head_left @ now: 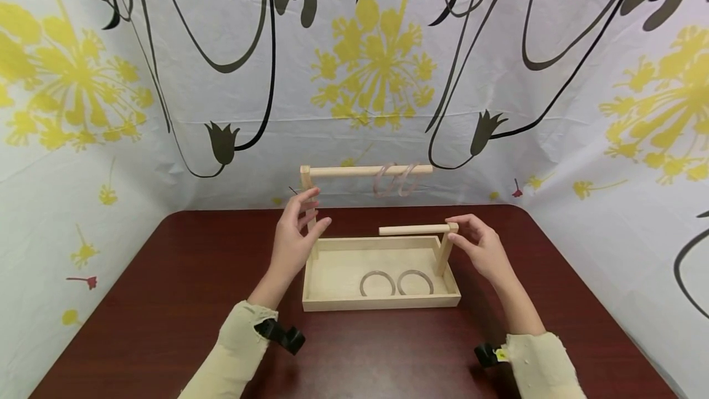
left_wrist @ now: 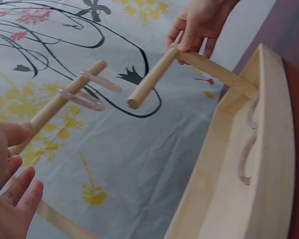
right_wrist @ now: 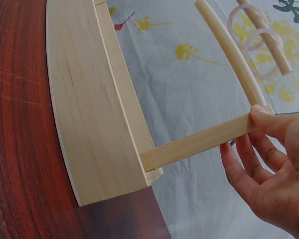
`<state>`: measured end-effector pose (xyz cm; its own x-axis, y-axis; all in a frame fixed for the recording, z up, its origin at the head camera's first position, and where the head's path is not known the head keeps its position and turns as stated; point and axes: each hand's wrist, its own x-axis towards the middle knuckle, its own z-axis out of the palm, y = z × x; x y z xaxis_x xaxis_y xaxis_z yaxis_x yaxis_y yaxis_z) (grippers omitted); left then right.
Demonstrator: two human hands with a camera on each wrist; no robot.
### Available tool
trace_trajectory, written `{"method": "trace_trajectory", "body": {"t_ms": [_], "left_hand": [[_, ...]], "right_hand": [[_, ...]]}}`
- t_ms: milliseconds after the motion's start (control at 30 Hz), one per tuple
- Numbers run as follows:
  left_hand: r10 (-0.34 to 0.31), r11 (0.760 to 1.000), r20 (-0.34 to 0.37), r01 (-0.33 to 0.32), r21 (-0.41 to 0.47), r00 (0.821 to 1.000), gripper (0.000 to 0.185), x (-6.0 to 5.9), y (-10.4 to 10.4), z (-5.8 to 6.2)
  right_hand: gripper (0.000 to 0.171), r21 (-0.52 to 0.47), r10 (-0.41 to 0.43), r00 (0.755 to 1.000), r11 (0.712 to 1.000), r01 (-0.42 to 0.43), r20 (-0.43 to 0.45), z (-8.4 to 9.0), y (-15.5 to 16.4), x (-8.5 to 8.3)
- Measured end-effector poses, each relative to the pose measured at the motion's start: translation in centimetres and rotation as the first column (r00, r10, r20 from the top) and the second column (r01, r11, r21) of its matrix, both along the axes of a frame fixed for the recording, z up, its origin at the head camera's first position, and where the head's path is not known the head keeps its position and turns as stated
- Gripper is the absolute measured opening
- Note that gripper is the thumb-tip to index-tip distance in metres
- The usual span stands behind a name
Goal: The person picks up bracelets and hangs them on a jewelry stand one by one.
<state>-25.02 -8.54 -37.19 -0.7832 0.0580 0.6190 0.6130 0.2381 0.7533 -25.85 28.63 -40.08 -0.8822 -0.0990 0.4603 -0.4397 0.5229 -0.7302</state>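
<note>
A shallow wooden tray (head_left: 382,304) carries two posts with rods. My right hand (head_left: 487,252) pinches the top of the short right post (right_wrist: 204,137), thumb on one side and fingers on the other. From that post a bare short rod (head_left: 412,230) points left. My left hand (head_left: 293,236) is at the taller left post (head_left: 306,180), its fingers spread and overlapping the post in the head view. Two pale translucent rings (head_left: 408,180) hang on the long upper rod (head_left: 343,172). Inside the tray, two more rings (head_left: 378,273) lean against the front wall.
The tray stands on a dark red-brown table (head_left: 221,251). Behind and beside the table hangs a white cloth (head_left: 277,97) with yellow and grey flower prints. Black wrist cameras (head_left: 285,335) sit at both sleeves.
</note>
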Motion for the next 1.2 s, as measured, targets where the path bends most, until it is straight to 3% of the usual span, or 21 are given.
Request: {"method": "trace_trajectory", "body": {"t_ms": [300,633,833,933,1100,1200], "left_hand": [[-0.031,0.999,0.086,0.033,-0.023,0.996,0.058,0.0,0.7,-1.8],[-0.064,0.998,0.206,0.067,-0.007,0.976,0.059,-0.2,1.2,-2.7],[-0.087,0.996,0.298,0.09,0.004,0.951,0.058,0.9,1.7,-1.8],[-0.093,0.995,0.308,0.099,-0.004,0.947,0.057,1.6,1.9,-1.2],[-0.093,0.994,0.277,0.106,-0.031,0.956,0.058,0.4,1.7,-3.3],[-0.106,0.992,0.28,0.119,-0.03,0.954,0.059,-0.2,1.7,-4.2]], "right_hand": [[0.028,-0.02,0.005,1.0,1.0,-0.005,-0.006,0.2,-0.3,0.2],[0.027,-0.031,0.003,1.0,1.0,-0.003,0.003,0.2,-0.3,0.2],[0.028,-0.038,0.002,1.0,0.999,-0.002,0.002,0.1,-0.3,0.1],[0.028,-0.028,-0.002,1.0,1.0,0.002,0.003,0.4,-0.5,0.4],[0.028,-0.016,-0.003,1.0,1.0,0.003,0.001,1.4,-1.1,1.1],[0.028,-0.02,-0.007,1.0,1.0,0.007,-0.001,0.5,-0.7,0.5]]}}
